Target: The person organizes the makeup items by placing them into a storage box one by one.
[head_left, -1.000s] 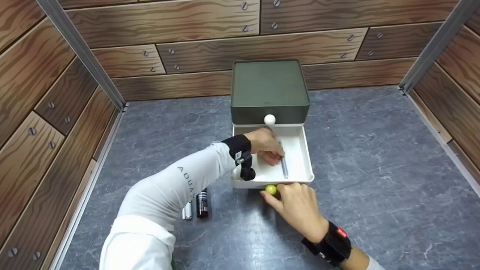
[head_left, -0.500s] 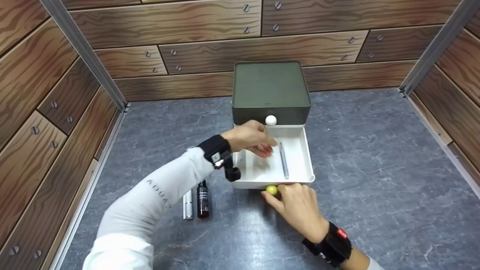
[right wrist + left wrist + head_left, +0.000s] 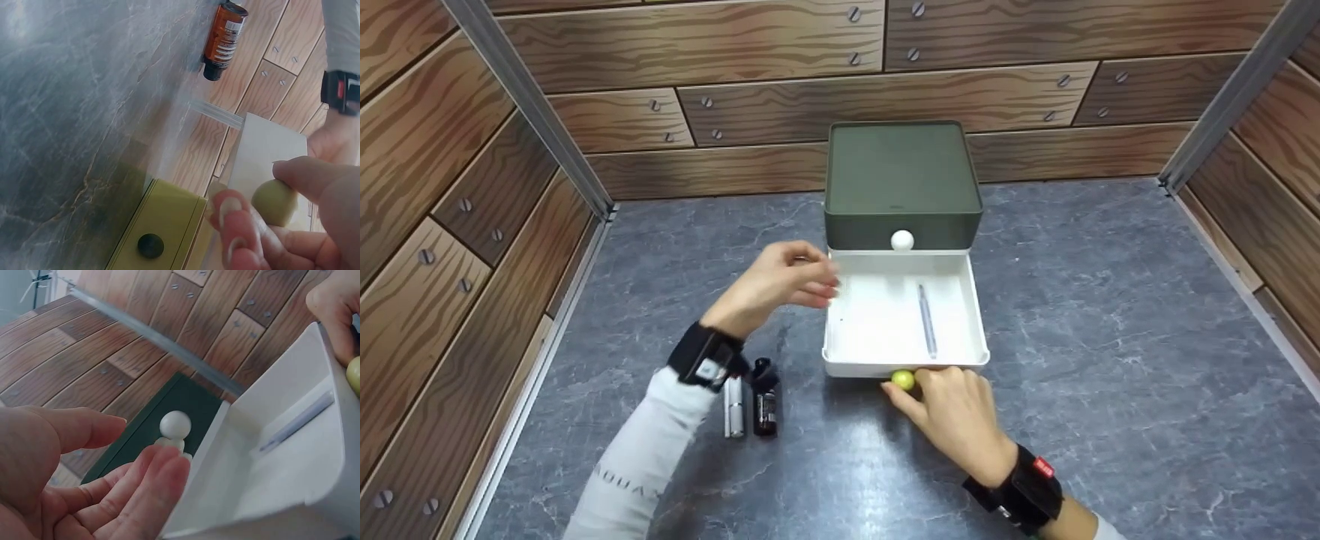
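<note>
My left hand (image 3: 780, 285) hovers just left of the white drawer (image 3: 877, 369), its fingers loosely bent and nothing between thumb and fingertips. In the left wrist view the fingertips overlap the white knob (image 3: 175, 425) of the dark green drawer unit (image 3: 901, 169). My right hand (image 3: 960, 416) pinches the yellow-green drawer knob (image 3: 903, 379) on the front of the pulled-out white drawer. Inside that drawer a slim, translucent greyish pen (image 3: 927, 321) lies lengthwise, right of the middle.
A dark amber bottle with a black cap (image 3: 765, 411) lies on the grey marbled table (image 3: 1080, 360) at lower left, beside a silver-white tube (image 3: 734, 409). Low on the unit, the right wrist view shows a yellow front with a black knob (image 3: 151, 246). Wood-patterned walls (image 3: 780, 112) enclose the table.
My left hand has come away from the pen, out of the drawer and leftward past its side wall. The pen stays in the drawer. My right hand keeps its grip on the knob.
</note>
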A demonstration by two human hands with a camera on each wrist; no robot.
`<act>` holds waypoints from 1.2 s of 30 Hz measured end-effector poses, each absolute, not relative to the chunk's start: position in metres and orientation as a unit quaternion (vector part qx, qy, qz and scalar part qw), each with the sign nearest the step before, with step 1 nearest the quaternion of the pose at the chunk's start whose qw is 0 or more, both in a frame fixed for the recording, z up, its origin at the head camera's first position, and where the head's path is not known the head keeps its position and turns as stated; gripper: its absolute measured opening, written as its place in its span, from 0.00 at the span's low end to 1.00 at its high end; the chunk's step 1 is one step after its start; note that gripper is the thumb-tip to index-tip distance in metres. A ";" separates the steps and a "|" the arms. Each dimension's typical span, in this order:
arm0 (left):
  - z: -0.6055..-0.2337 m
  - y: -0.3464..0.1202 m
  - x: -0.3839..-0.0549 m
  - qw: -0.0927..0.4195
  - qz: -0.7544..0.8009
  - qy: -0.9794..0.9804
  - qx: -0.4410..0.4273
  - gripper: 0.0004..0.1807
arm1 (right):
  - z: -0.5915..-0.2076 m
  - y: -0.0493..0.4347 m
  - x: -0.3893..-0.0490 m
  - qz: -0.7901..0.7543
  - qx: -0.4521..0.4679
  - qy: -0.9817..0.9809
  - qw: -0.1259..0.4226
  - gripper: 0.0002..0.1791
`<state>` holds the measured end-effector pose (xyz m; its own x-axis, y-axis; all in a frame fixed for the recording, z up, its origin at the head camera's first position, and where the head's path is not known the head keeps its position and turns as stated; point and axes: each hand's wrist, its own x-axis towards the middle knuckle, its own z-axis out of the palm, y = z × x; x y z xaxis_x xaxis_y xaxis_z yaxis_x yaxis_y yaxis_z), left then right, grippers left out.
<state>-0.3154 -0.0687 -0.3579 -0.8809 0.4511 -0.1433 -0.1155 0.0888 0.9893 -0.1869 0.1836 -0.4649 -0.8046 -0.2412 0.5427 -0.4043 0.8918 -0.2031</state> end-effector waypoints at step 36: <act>-0.435 -0.208 -0.295 0.142 0.544 0.825 0.062 0.22 | -0.465 0.184 -0.185 0.156 0.167 -0.940 0.252 0.29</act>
